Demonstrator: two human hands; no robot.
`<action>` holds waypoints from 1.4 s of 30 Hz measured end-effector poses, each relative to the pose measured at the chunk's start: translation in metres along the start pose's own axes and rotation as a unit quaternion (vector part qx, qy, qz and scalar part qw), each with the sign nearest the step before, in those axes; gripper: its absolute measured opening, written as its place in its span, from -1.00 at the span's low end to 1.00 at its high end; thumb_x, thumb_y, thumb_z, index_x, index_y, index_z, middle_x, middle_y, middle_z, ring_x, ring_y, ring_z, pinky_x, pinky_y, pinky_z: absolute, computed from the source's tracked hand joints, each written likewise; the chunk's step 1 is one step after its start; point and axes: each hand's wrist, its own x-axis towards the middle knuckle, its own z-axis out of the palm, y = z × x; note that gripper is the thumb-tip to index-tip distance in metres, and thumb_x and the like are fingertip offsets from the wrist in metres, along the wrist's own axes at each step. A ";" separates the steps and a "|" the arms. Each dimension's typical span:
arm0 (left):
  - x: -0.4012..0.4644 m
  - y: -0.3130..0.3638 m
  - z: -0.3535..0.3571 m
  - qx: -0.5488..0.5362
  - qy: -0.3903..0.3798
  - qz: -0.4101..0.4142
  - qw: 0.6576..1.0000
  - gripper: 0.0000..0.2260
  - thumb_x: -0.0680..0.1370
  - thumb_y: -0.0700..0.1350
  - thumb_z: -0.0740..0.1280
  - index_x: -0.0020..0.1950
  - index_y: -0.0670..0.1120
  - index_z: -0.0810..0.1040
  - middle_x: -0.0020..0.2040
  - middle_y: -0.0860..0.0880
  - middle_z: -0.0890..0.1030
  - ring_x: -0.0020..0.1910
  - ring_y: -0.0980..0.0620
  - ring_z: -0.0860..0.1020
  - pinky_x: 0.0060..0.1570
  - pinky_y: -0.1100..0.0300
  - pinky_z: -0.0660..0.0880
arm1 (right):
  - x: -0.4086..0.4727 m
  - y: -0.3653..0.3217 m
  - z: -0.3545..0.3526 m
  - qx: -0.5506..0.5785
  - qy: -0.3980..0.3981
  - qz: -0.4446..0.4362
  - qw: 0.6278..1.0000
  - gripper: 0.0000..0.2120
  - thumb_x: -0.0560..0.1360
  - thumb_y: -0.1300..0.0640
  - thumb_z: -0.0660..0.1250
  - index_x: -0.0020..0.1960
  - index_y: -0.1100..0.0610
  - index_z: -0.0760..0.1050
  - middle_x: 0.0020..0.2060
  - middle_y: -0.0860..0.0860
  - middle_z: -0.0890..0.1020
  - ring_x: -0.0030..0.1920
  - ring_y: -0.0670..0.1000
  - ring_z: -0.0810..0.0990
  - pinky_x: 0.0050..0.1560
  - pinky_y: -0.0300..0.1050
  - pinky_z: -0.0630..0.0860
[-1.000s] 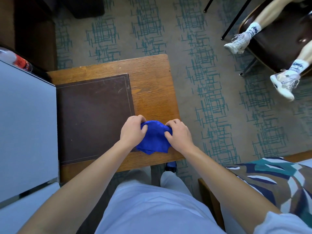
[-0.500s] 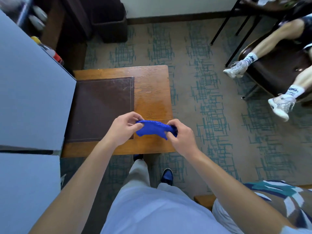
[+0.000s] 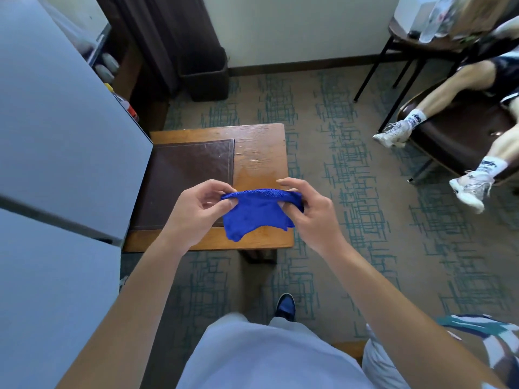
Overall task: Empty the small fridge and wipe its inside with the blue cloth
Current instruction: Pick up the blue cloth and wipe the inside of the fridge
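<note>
Here, the blue cloth hangs between both hands above the wooden table. The left hand pinches its 9 o'clock end, and the right hand pinches its 3 o'clock end. The grey fridge stands at 9 o'clock.

blue cloth hangs limp and crumpled, its top edge stretched level above the counter; small fridge stands at left.
</note>
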 end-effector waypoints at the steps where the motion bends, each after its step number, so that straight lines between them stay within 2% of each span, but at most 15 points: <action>1: -0.006 0.002 -0.004 -0.004 0.004 0.003 1.000 -0.89 0.57 -0.23 0.46 0.05 -0.05 0.68 -0.07 0.02 0.73 -0.05 0.07 0.68 0.03 0.21 0.62 | -0.005 -0.005 0.002 0.008 -0.004 -0.007 1.000 -0.59 0.57 0.29 0.38 0.28 -0.13 0.58 -0.15 -0.05 0.70 -0.21 0.10 0.60 -0.13 0.06 0.61; 3: -0.018 0.005 -0.011 -0.009 0.010 0.012 1.000 -0.88 0.57 -0.25 0.46 0.04 -0.05 0.68 -0.07 0.01 0.72 -0.07 0.08 0.68 -0.01 0.25 0.62 | -0.014 -0.015 0.005 0.036 -0.001 -0.010 0.999 -0.58 0.57 0.37 0.35 0.30 -0.05 0.61 -0.17 -0.17 0.68 -0.23 -0.05 0.58 -0.16 -0.16 0.53; 4: -0.026 0.006 -0.014 -0.015 0.014 0.016 1.000 -0.88 0.57 -0.26 0.46 0.03 -0.05 0.68 -0.07 0.01 0.72 -0.08 0.08 0.69 -0.02 0.26 0.61 | -0.019 -0.021 0.008 0.055 0.003 -0.008 0.998 -0.59 0.58 0.39 0.34 0.29 -0.02 0.62 -0.14 -0.18 0.69 -0.20 -0.06 0.60 -0.13 -0.18 0.53; 9: -0.070 0.002 -0.034 -0.043 0.044 0.040 0.997 -0.86 0.57 -0.26 0.46 0.01 -0.02 0.67 -0.09 0.09 0.73 -0.09 0.07 0.70 -0.01 0.21 0.62 | -0.051 -0.046 0.029 0.103 0.008 -0.014 0.995 -0.72 0.58 0.37 0.38 0.19 0.09 0.68 0.01 0.00 0.75 0.07 0.11 0.70 0.16 0.11 0.63; 12: -0.106 0.002 -0.044 -0.062 0.080 0.062 0.993 -0.84 0.56 -0.28 0.46 0.01 -0.02 0.68 -0.09 0.07 0.74 -0.07 0.05 0.70 0.04 0.18 0.63 | -0.075 -0.061 0.043 0.129 0.004 -0.021 0.991 -0.76 0.58 0.38 0.40 0.17 0.14 0.68 0.04 0.07 0.75 0.12 0.16 0.70 0.19 0.13 0.63; 17: -0.174 -0.004 -0.066 -0.113 0.135 0.091 0.980 -0.80 0.60 -0.29 0.41 0.00 0.04 0.64 -0.11 0.13 0.72 -0.07 0.13 0.69 -0.04 0.27 0.60 | -0.118 -0.092 0.085 0.156 -0.011 -0.036 0.987 -0.76 0.58 0.38 0.41 0.18 0.16 0.67 0.03 0.08 0.75 0.07 0.06 0.70 0.12 -0.13 0.58; 21: -0.233 -0.016 -0.085 -0.125 0.167 0.086 0.974 -0.78 0.63 -0.29 0.36 0.06 0.05 0.59 -0.09 0.10 0.71 -0.07 0.16 0.68 -0.08 0.34 0.55 | -0.163 -0.113 0.125 0.205 -0.042 -0.017 0.978 -0.63 0.61 0.39 0.37 0.30 0.02 0.59 -0.11 0.01 0.70 -0.10 -0.03 0.63 -0.01 -0.21 0.58; 23: -0.262 -0.020 -0.095 -0.108 0.185 0.095 0.972 -0.74 0.65 -0.24 0.35 0.14 0.14 0.57 -0.05 0.05 0.70 -0.05 0.10 0.68 -0.06 0.29 0.56 | -0.185 -0.123 0.137 0.223 -0.049 -0.014 0.974 -0.60 0.61 0.41 0.34 0.32 0.01 0.56 -0.19 -0.05 0.69 -0.16 -0.07 0.61 -0.06 -0.26 0.57; 25: -0.289 -0.021 -0.104 -0.073 0.197 0.107 0.972 -0.68 0.68 -0.18 0.31 0.23 0.27 0.54 -0.05 0.12 0.68 -0.07 0.11 0.65 -0.04 0.29 0.54 | -0.203 -0.135 0.144 0.233 -0.063 -0.020 0.970 -0.61 0.63 0.39 0.33 0.31 -0.01 0.56 -0.24 0.06 0.66 -0.19 -0.01 0.57 -0.10 -0.18 0.54; 27: -0.311 -0.022 -0.111 -0.053 0.197 0.120 0.972 -0.67 0.70 -0.20 0.26 0.26 0.25 0.55 -0.02 0.24 0.67 -0.03 0.20 0.62 0.03 0.33 0.49 | -0.218 -0.146 0.150 0.230 -0.070 -0.028 0.970 -0.67 0.64 0.33 0.33 0.27 -0.03 0.60 -0.23 0.26 0.59 -0.19 0.13 0.49 -0.14 -0.05 0.48; 30: -0.335 -0.027 -0.115 -0.074 0.189 0.115 0.972 -0.65 0.67 -0.25 0.21 0.15 0.17 0.65 0.07 0.24 0.70 0.07 0.18 0.63 0.13 0.13 0.53 | -0.236 -0.159 0.155 0.199 -0.071 -0.051 0.976 -0.74 0.65 0.29 0.32 0.19 -0.02 0.65 -0.17 0.17 0.64 -0.18 0.15 0.51 -0.12 -0.05 0.46; 33: -0.350 -0.031 -0.111 -0.107 0.201 0.095 0.969 -0.62 0.68 -0.30 0.22 0.14 0.15 0.69 0.06 0.17 0.72 0.09 0.11 0.64 0.19 -0.06 0.57 | -0.251 -0.171 0.152 0.164 -0.086 -0.078 0.980 -0.74 0.65 0.33 0.31 0.17 0.03 0.66 0.02 -0.07 0.73 0.08 -0.01 0.66 0.12 -0.16 0.52; 37: -0.375 -0.016 -0.101 -0.115 0.226 0.096 0.963 -0.65 0.68 -0.33 0.23 0.16 0.09 0.66 0.08 0.28 0.71 0.17 0.22 0.63 0.19 0.36 0.48 | -0.265 -0.175 0.145 0.141 -0.099 -0.082 0.982 -0.76 0.64 0.33 0.33 0.19 0.09 0.66 0.05 -0.10 0.74 0.14 -0.04 0.67 0.17 -0.21 0.52; 40: -0.399 -0.010 -0.091 -0.115 0.251 0.096 0.956 -0.66 0.67 -0.32 0.25 0.18 0.10 0.65 0.07 0.31 0.71 0.16 0.26 0.63 0.17 0.40 0.47 | -0.275 -0.174 0.143 0.135 -0.118 -0.079 0.981 -0.77 0.64 0.28 0.34 0.19 0.05 0.66 0.06 -0.10 0.73 0.15 -0.05 0.66 0.18 -0.20 0.50; 42: -0.417 -0.007 -0.085 -0.115 0.273 0.086 0.951 -0.68 0.66 -0.31 0.29 0.18 0.10 0.64 -0.04 0.35 0.70 0.04 0.32 0.64 0.10 0.44 0.48 | -0.285 -0.175 0.143 0.135 -0.138 -0.078 0.978 -0.77 0.64 0.27 0.35 0.20 0.03 0.66 0.06 -0.10 0.73 0.15 -0.05 0.66 0.18 -0.18 0.50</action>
